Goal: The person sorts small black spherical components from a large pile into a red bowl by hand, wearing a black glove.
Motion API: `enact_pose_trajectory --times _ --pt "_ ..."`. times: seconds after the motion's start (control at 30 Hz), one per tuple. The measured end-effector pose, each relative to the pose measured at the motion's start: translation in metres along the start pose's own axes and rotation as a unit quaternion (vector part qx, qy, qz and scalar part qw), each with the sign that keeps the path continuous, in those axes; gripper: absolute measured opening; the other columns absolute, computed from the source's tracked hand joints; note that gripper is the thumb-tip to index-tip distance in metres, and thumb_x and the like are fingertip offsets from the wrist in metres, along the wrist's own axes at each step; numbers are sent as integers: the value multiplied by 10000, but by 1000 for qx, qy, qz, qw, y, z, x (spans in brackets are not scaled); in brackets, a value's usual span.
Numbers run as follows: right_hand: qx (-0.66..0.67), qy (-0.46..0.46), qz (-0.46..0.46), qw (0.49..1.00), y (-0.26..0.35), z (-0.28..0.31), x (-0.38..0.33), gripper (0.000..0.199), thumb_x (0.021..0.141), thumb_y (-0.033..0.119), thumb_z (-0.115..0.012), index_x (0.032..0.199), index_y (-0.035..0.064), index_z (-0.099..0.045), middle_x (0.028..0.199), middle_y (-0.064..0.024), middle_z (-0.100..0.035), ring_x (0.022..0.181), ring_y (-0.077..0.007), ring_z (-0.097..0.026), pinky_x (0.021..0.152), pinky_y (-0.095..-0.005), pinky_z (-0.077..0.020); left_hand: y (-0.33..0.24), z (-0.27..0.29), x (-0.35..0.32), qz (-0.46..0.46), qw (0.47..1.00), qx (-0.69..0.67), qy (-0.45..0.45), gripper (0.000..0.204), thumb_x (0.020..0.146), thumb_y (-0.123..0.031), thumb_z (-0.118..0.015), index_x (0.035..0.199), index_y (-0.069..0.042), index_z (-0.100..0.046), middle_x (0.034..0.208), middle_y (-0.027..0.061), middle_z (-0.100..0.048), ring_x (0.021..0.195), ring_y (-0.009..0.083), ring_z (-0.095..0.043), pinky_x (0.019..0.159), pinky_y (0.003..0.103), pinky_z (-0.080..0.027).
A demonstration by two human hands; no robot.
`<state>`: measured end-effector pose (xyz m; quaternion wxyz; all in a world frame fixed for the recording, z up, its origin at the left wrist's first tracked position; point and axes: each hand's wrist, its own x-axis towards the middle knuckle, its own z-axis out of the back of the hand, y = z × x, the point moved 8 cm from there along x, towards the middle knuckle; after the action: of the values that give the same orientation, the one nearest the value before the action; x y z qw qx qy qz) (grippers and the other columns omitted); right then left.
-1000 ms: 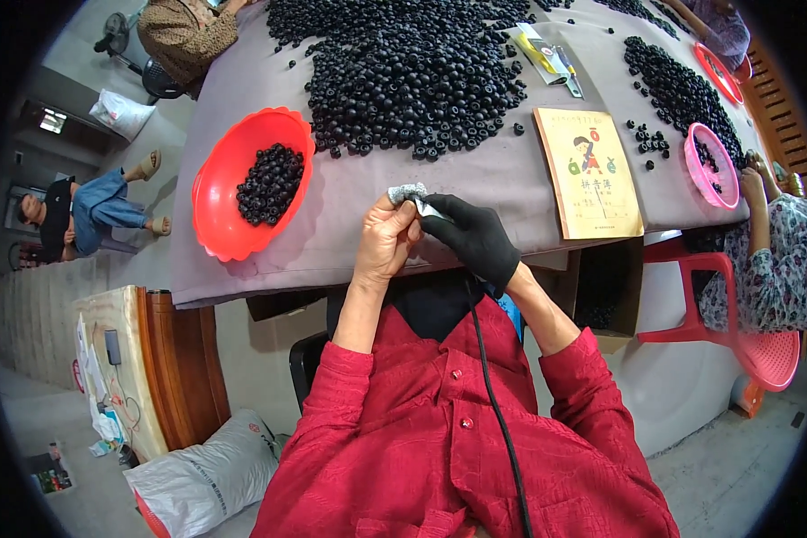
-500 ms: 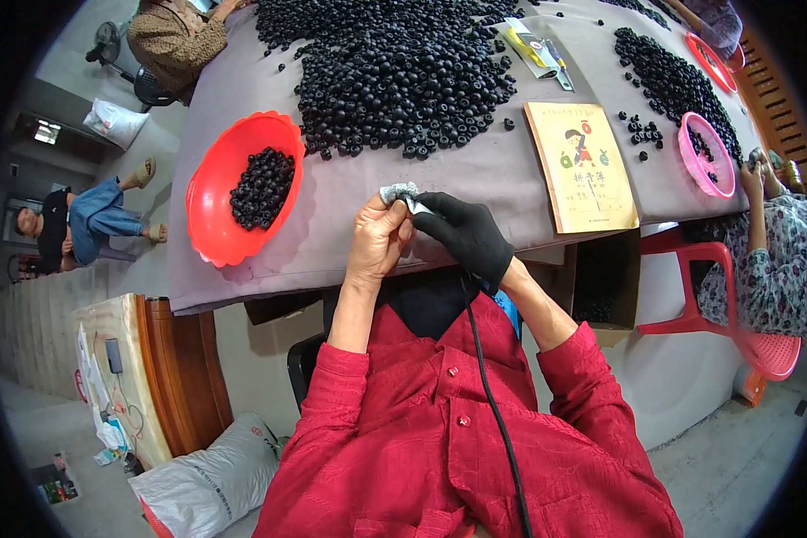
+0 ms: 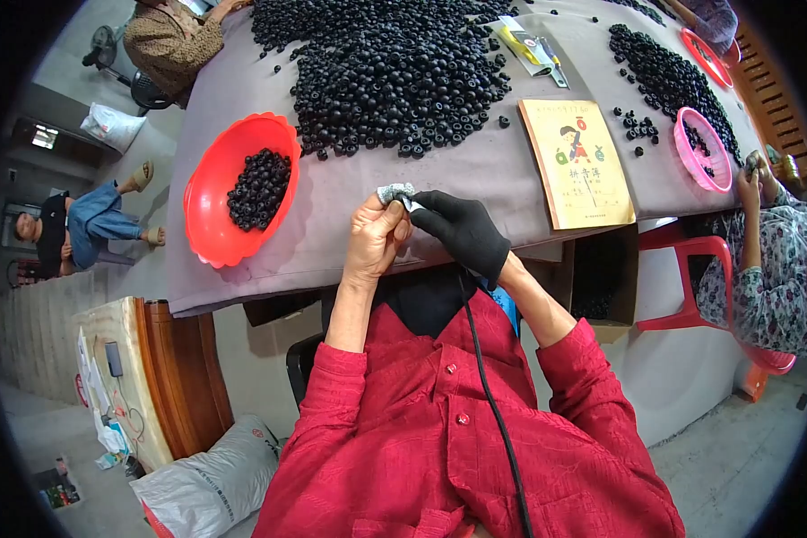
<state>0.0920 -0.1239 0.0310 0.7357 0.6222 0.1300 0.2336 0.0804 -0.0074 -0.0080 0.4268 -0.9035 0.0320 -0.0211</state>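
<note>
My bare left hand (image 3: 376, 235) pinches a small whitish-grey piece of cloth (image 3: 395, 191) between thumb and fingers, just above the table's near edge. In a black glove, my right hand (image 3: 466, 233) closes on the cloth's right side, so both hands meet on it. Whether a bead sits inside the cloth is hidden by the fingers. Left of my hands stands a red scalloped bowl (image 3: 208, 208), part filled with black round beads (image 3: 258, 188) that have holes. A large heap of the same black beads (image 3: 403, 90) spreads over the table beyond my hands.
On the grey tablecloth (image 3: 475, 175) lie a yellow booklet (image 3: 580, 170) and a packaged yellow cutter (image 3: 533, 52). A pink basket (image 3: 696, 152) and another bead pile (image 3: 668, 76) are at right. Co-workers sit around the table. A black cord (image 3: 489, 386) hangs down my front.
Both hands stay on the cloth in nearly the same pose. The view has shifted slightly, and the co-worker at right has moved a little.
</note>
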Motion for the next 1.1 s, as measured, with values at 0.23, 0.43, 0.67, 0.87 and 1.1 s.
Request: enact_pose_trajectory --times 0.23,0.43,0.67,0.87,1.1 --pt "20 -10 7 1000 0 0 0 320 862 263 -532 1085 41 -591 952 -164 -636 876 -247 -626 760 -319 -464 -2 0 -1 1 1000 22 -17 139 885 -71 -519 993 -5 -577 665 10 -524 519 77 -433 519 220 -370" --pt "4 -7 -5 1000 0 0 1 317 862 262 -539 1081 39 -593 944 -153 -642 854 -229 -627 750 -314 -464 -1 2 -1 -1 999 37 -23 133 885 -59 -514 985 -5 -583 664 11 -531 518 76 -440 523 222 -384" --pt "15 -13 -2 1000 -3 -1 1 308 855 266 -550 1068 50 -600 926 -160 -640 830 -241 -631 731 -317 -470 -1 3 -1 7 999 43 -29 145 884 -60 -516 1000 -5 -584 673 8 -542 522 73 -444 523 218 -388" --pt "-18 -23 -3 1000 -6 0 0 323 847 296 -557 1049 50 -608 906 -156 -645 802 -245 -636 709 -321 -476 0 4 -2 14 998 44 -29 168 883 -84 -533 1023 -8 -585 693 4 -557 522 66 -444 517 203 -382" --pt "6 -36 -24 999 -9 0 1 332 836 311 -566 1033 49 -617 882 -161 -647 791 -249 -639 696 -321 -477 -1 2 -1 11 998 57 -26 183 877 -98 -549 1033 -9 -589 681 1 -557 520 62 -440 511 199 -372"
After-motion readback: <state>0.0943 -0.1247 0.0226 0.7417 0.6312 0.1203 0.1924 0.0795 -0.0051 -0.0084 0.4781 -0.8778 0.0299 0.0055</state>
